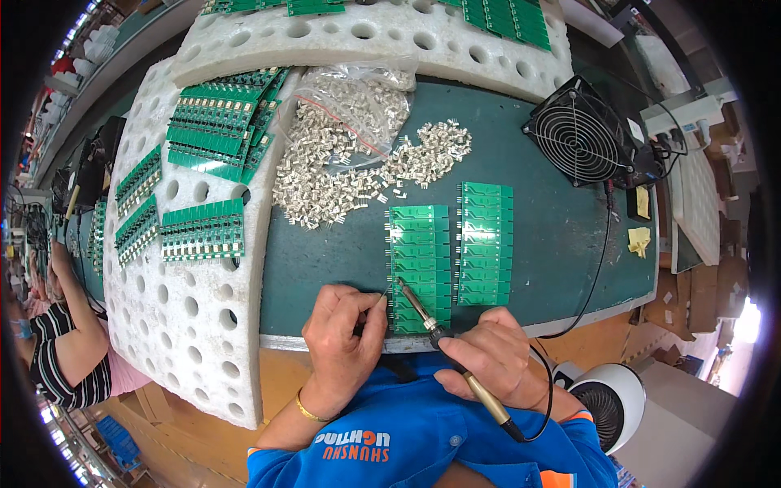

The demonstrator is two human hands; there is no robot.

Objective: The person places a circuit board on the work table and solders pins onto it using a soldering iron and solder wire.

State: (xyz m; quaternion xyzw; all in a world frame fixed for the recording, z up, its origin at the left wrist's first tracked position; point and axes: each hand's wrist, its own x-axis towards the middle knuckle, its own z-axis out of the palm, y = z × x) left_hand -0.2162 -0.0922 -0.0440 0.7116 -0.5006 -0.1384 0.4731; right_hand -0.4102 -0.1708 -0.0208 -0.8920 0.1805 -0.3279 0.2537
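Note:
My right hand (pixel 494 354) is wrapped round the gold handle of a soldering iron (pixel 470 381). The iron's tip rests at the left edge of a green circuit board panel (pixel 421 260), near its row of small pins. With thumb and fingers pinched, my left hand (pixel 346 329) holds what looks like a thin solder wire (pixel 388 286) that reaches toward the tip. Whether tip and wire touch is too small to tell. Right of this panel lies a second green panel (pixel 486 244), apart from both hands.
Small white connectors (pixel 313 191) lie heaped beside a clear plastic bag (pixel 358 106) of them. Perforated white foam boards (pixel 187 325) carry populated circuit boards (pixel 213 122). A black fan (pixel 578 134) stands at far right on the green mat (pixel 325 260). Another person (pixel 73 342) sits at far left.

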